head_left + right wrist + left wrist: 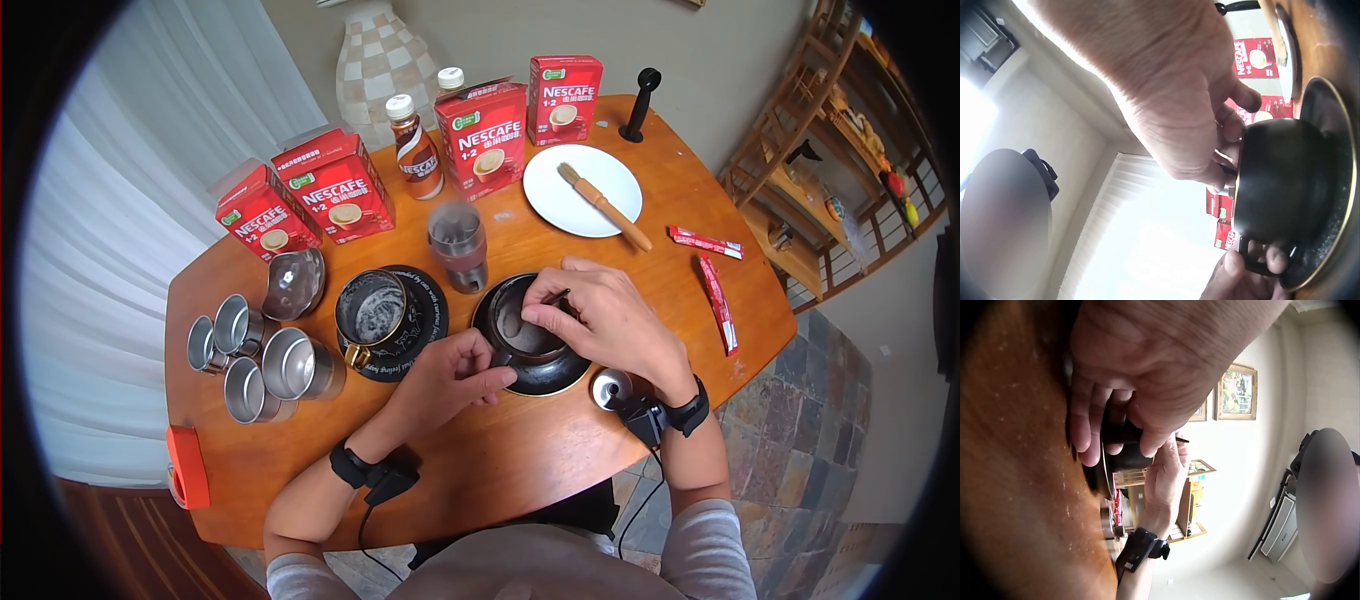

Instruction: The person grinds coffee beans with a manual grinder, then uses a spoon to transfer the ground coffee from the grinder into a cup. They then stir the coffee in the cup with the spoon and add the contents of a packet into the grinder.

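Note:
A black cup (532,345) stands on a black saucer (545,380) with a gold rim. At its handle (1259,267), my left hand (455,378) grips with thumb and fingers. Over the cup's mouth, my right hand (610,315) pinches a utensil with a thin dark handle (563,295); its lower end is hidden in the cup. Brownish content shows inside. To the left, a second black cup (372,308) with a gold handle sits on a lettered black saucer (425,300).
Several metal cups (290,362) stand at the left beside a clear bowl (295,283). Behind are a tumbler (458,240), red Nescafe boxes (485,140) and a bottle (415,155). A brush (605,205) lies on a white plate (560,220); red sachets (717,300) lie right. A small metal piece (608,388) sits near my right wrist.

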Demonstrator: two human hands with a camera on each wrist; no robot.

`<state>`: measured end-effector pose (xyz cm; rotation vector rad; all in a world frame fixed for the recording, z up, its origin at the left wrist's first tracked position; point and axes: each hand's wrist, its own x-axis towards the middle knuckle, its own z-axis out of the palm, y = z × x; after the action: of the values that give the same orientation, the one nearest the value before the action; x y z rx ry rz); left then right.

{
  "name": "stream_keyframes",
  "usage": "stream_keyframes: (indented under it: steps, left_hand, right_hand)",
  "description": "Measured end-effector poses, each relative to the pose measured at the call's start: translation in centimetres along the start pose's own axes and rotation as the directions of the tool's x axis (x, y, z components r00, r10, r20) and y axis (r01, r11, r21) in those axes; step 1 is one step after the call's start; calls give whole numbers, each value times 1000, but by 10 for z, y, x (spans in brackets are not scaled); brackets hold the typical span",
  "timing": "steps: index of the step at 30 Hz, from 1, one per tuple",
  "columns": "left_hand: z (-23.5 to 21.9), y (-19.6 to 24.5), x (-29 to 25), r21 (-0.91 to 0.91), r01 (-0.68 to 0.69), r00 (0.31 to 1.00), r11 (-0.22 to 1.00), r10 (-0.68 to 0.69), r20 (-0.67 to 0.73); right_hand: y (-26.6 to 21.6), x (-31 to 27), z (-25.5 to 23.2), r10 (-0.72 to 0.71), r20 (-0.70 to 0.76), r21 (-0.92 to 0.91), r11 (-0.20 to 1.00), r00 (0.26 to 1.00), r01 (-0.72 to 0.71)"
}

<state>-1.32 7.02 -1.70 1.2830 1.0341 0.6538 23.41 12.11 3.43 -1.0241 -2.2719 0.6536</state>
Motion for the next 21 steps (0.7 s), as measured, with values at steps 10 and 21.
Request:
stream_keyframes:
  steps: [10,21]
  left_hand:
    - [2,4,-1,-16,30,999,999,-31,-17]
    - [2,-3,-1,-19,-21,1000,1000,20,-12]
  right_hand:
    - [-7,-3,2,-22,-5,-96,995,1000,22]
    - [-10,-5,0,-42,7,-108,993,999,43]
